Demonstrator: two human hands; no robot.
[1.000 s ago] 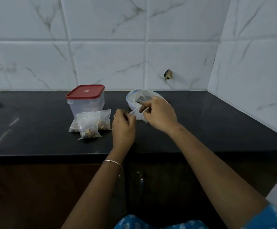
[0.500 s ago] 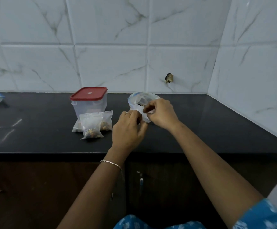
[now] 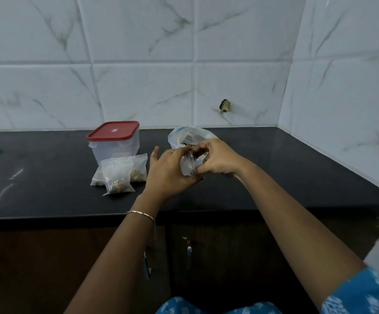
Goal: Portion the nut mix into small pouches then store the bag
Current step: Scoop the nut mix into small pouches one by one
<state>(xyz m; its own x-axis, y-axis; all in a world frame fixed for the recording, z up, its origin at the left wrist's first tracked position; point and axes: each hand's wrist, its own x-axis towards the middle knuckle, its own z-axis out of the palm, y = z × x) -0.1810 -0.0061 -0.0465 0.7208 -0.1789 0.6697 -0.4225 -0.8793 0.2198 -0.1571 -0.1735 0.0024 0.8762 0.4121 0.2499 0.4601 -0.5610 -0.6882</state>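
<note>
**Nuts may spill if the pouch slips**

The left grip (image 3: 168, 171) and the right grip (image 3: 218, 159) both pinch one small clear pouch (image 3: 188, 166). It is in the middle of the frame, just over the counter (image 3: 48, 196). The pouch looks empty, but I cannot be sure. The big bag (image 3: 190, 135) of nut mix sits right behind the hands, and its top looks open.

What could go wrong? The pouch is thin and slippery. If the fingers do not pull its mouth wide open, nuts may miss it and roll away. The bag is soft and stands by itself, so a bump from a hand could tip it and spill the mix. A nut that rolls to the front edge could drop to the floor. If the pouch is not pressed shut all the way, it may leak later.

A few filled pouches (image 3: 118, 175) lie in a little heap left of the hands, just in front of a box (image 3: 113, 143) with a red lid.

The counter is black and shiny, with pale smears on its left part. White tiles (image 3: 143, 94) with grey lines cover the walls, which meet in a corner at the right. A small dark mark (image 3: 225, 105) sits on the wall above the bag. Brown cupboard doors (image 3: 36, 257) are below the counter.
</note>
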